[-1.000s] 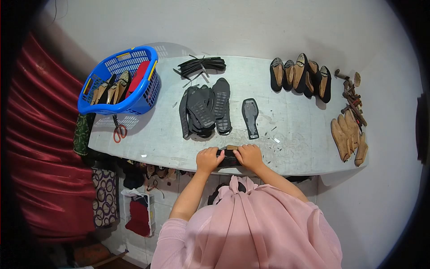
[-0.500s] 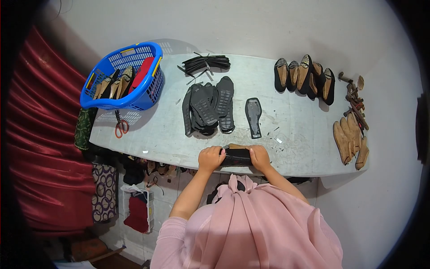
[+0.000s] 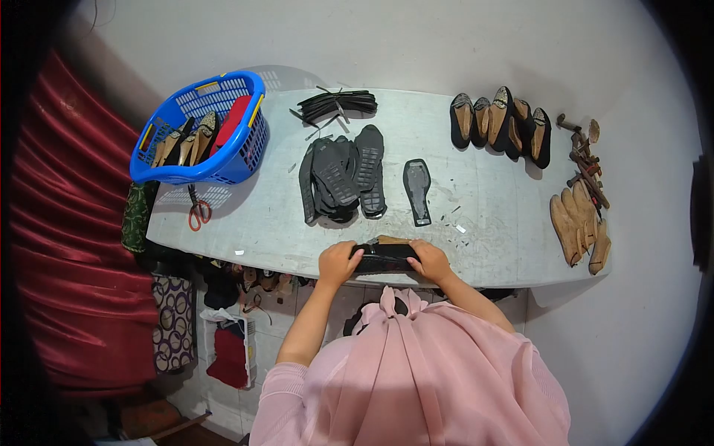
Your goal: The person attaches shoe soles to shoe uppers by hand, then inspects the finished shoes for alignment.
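Near the front edge of the table, a black shoe (image 3: pixel 384 259) is held on its side between both hands, its sole side facing me. A strip of tan wood shows along its far side. My left hand (image 3: pixel 338 262) is closed around the left end, thumb against the near face. At the other end, my right hand (image 3: pixel 431 262) grips the shoe in the same way. Just beyond it lies a loose dark sole (image 3: pixel 417 195), with a grey patch along its middle. Left of that sole is a pile of black ridged soles (image 3: pixel 333 178).
Black strips (image 3: pixel 338 106) lie bundled at the back. A blue basket (image 3: pixel 245 152) with shoes stands left, above red-handled scissors (image 3: pixel 198 214). Black shoes (image 3: pixel 461 123) line the back right, near hand tools (image 3: pixel 587 167) and wooden shoe lasts (image 3: pixel 569 230). Small scraps dot the white tabletop (image 3: pixel 282 245).
My hands are slightly farther apart on the shoe, with my left hand shifted toward its end. More of the black side shows between them. The whole view has shifted slightly.
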Motion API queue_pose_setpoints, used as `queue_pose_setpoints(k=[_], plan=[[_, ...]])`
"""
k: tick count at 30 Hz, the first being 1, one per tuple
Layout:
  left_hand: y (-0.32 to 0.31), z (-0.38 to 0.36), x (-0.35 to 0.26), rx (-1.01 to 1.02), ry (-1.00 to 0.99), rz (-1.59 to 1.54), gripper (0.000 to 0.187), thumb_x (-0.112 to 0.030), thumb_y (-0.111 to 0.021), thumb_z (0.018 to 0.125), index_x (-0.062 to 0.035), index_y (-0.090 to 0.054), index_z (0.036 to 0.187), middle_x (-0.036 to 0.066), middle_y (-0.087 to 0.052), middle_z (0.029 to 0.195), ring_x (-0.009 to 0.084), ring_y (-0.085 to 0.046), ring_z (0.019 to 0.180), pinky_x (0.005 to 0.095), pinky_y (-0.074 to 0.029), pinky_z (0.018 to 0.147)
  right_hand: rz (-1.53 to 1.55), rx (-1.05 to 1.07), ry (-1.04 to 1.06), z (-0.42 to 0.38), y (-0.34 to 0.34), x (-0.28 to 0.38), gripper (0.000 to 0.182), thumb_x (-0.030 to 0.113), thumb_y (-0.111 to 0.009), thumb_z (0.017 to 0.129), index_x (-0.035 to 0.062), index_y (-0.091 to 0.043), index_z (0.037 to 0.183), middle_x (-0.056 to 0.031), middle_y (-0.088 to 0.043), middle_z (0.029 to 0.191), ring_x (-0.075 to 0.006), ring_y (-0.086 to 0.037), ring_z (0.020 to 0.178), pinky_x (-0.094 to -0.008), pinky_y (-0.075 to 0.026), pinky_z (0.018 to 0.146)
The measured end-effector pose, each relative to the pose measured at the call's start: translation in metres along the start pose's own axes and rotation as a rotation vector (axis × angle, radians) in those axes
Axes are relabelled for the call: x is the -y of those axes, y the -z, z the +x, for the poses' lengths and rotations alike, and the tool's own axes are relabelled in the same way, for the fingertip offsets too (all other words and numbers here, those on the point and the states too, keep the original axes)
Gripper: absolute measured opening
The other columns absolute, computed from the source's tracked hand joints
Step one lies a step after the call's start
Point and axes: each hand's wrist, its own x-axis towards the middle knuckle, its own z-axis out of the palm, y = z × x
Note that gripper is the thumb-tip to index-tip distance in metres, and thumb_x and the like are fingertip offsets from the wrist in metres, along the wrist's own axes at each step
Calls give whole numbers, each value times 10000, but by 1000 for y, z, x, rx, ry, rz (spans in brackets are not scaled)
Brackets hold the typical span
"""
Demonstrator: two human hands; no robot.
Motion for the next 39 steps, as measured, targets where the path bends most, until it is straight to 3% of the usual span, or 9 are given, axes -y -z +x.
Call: queue_pose_setpoints(k=[5, 8, 14, 17, 23, 26, 29, 36, 39], plan=[[-16, -7, 16, -101, 55, 45, 241, -299, -574, 829, -76, -583, 738, 113, -588, 665, 313, -586, 590, 410, -457, 531, 55, 5, -88, 9, 8, 12, 496, 399, -650, 800, 23, -580, 1114, -164, -626, 1081, -316, -595, 1003, -394, -462, 873], [-17, -5, 19, -117, 38, 57, 207, -260, -564, 817, -79, -576, 717, 109, -575, 633, 312, -576, 565, 415, -450, 515, 15, 131, -65, 23, 29, 29, 523, 440, -656, 784, 38, -586, 1111, -149, -629, 1083, -307, -587, 1013, -418, -418, 924], [-13, -4, 15, -65, 64, 88, 241, -270, -510, 852, -76, -582, 726, 118, -577, 644, 331, -574, 570, 422, -445, 520, -255, -54, 25, 19, 20, 40, 582, 506, -653, 763, 44, -586, 1110, -107, -617, 1097, -292, -559, 1073, -482, -359, 970], [-13, -4, 16, -70, 58, 84, 235, -267, -511, 849, -79, -580, 725, 118, -572, 631, 330, -570, 560, 424, -441, 514, -292, 6, 6, 31, 16, 56, 596, 533, -647, 755, 42, -594, 1089, -95, -612, 1078, -280, -559, 1057, -473, -369, 948], [-14, -5, 15, -112, 19, 127, 251, -288, -528, 846, -86, -554, 700, 106, -562, 602, 310, -568, 533, 412, -441, 492, -138, 50, 89, 31, 3, 31, 579, 553, -640, 752, 47, -610, 1032, -89, -636, 957, -267, -594, 865, -424, -407, 793], [-16, -6, 18, -116, 61, 112, 251, -289, -529, 846, -88, -556, 698, 103, -564, 600, 308, -569, 527, 413, -443, 490, -182, 205, 9, 48, 28, 51, 570, 561, -636, 751, 53, -612, 1009, -95, -643, 907, -263, -603, 830, -391, -415, 744], [-16, -8, 15, -83, 99, 103, 234, -266, -512, 851, -83, -574, 720, 119, -573, 621, 325, -573, 552, 420, -442, 510, -249, 230, 54, 63, 31, 65, 572, 570, -633, 748, 45, -610, 976, -104, -638, 880, -261, -608, 814, -380, -433, 734], [-12, -11, 5, -68, 154, 89, 251, -287, -514, 864, -79, -583, 741, 115, -588, 647, 327, -586, 580, 421, -449, 528, -200, 47, 218, 67, -8, 61, 586, 564, -607, 772, 25, -604, 1004, -101, -637, 878, -264, -625, 794, -356, -478, 708], [-7, -12, 1, -35, 180, 20, 268, -321, -550, 861, -68, -612, 798, 125, -612, 709, 326, -606, 645, 411, -464, 571, -209, 67, 200, 64, -11, 58, 601, 562, -613, 767, 20, -604, 1025, -101, -632, 874, -268, -623, 803, -360, -476, 720]])
